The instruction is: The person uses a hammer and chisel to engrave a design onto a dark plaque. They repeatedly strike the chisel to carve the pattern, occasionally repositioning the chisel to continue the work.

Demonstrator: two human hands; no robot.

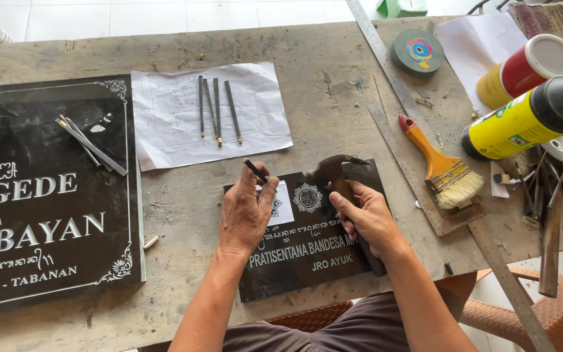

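On the worn wooden workbench (333,85), a small black stone plaque (307,251) lies at the near edge in front of you. Your left hand (245,212) pinches a thin chisel (255,171) against it, fingers closed tight; your right hand (369,218) grips a hammer (333,171) just beside. Lettering and an emblem are already cut; the patch under the chisel looks unfinished. Spare chisels (216,111) rest on paper (210,114) beyond.

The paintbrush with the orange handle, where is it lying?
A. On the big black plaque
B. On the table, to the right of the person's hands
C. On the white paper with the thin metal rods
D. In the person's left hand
B: the paintbrush lies on the wooden table, to the right of the right hand, which holds a hammer, away from the white paper.
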